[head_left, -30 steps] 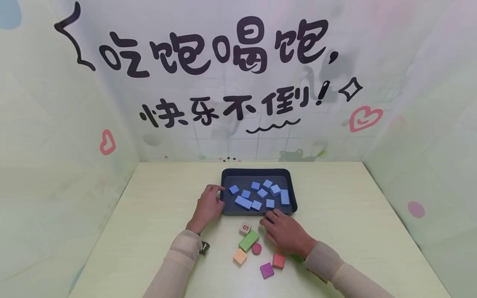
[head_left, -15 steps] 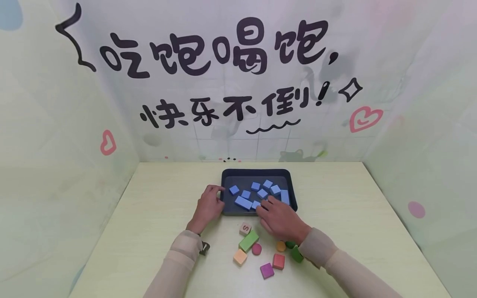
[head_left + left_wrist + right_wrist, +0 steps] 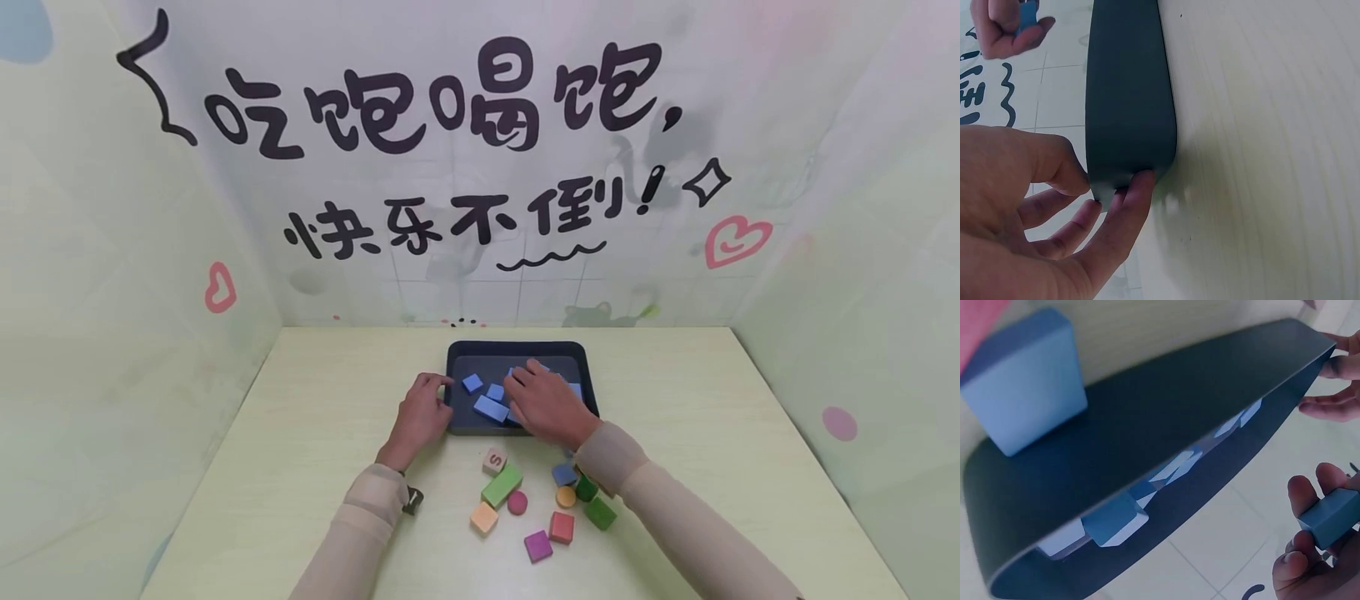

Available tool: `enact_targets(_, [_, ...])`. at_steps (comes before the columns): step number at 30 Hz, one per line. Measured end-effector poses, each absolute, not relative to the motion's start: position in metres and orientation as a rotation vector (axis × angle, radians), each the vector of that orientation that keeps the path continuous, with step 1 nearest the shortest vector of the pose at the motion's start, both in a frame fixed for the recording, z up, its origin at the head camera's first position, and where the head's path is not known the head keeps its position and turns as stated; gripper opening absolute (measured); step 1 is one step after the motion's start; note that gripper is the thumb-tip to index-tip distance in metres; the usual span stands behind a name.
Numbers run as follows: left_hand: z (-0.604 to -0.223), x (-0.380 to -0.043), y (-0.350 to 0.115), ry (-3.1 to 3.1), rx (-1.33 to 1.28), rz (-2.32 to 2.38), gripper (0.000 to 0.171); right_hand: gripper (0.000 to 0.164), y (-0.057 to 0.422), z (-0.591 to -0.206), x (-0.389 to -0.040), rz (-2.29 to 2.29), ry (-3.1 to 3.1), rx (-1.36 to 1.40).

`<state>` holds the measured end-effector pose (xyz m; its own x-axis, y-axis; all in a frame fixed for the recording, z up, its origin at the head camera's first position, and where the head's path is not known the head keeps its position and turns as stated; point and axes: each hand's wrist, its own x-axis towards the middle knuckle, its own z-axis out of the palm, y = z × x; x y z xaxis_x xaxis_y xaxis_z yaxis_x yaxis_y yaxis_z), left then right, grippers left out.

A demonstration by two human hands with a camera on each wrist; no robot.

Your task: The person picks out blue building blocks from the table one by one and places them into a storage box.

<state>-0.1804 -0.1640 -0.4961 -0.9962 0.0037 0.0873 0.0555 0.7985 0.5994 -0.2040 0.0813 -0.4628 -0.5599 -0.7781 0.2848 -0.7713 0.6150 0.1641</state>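
A dark rectangular tray (image 3: 517, 347) holds several blue blocks. My left hand (image 3: 418, 417) grips the tray's left end, thumb and fingers pinching the wall (image 3: 1129, 81) in the left wrist view. My right hand (image 3: 551, 408) is over the right half of the tray and covers some blocks there. A blue block (image 3: 1330, 517) is pinched between the right thumb and fingers, held above the rim as the right wrist view shows. Inside lie a small blue block (image 3: 472, 383) and a long blue block (image 3: 491, 409).
In front of the tray lie a letter cube (image 3: 494, 461), green block (image 3: 502, 487), peach block (image 3: 483, 518), pink round piece (image 3: 517, 502), red block (image 3: 561, 527) and purple block (image 3: 537, 547). Near the right sleeve sit a blue block (image 3: 564, 475), orange disc (image 3: 566, 497) and dark green block (image 3: 600, 513).
My right hand has moved from the tray's front edge up and inward over the blocks. The blue block, orange disc and green pieces on the table have come into sight. The left hand stays put.
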Motion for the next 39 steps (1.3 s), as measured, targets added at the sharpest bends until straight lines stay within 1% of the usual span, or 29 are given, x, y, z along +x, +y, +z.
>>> enact_targets(6, [-0.496,-0.179,-0.163,-2.891,-0.051,-0.983,0.045,0.009,0.072,-0.463,-0.223,-0.014,-2.504,1.214])
enact_targets(17, [-0.493,-0.178,-0.163,-2.895,-0.038,-0.992,0.044,0.012,0.06,-0.466,-0.25,-0.148,-2.568,1.147])
enact_targets(22, [-0.493,-0.177,-0.163,-2.886,-0.043,-0.995,0.044,0.011,0.055,-0.47,-0.257,-0.139,-2.615,1.137])
enact_targets(30, [-0.494,-0.177,-0.162,-2.895,-0.034,-0.982,0.044,0.012,0.053,-0.48,-0.266,-0.244,-2.646,1.127])
enact_targets(39, [-0.495,-0.178,-0.163,-2.899,-0.028,-0.982,0.044,0.022,0.051,-0.483,-0.269,-0.19,-2.742,1.17])
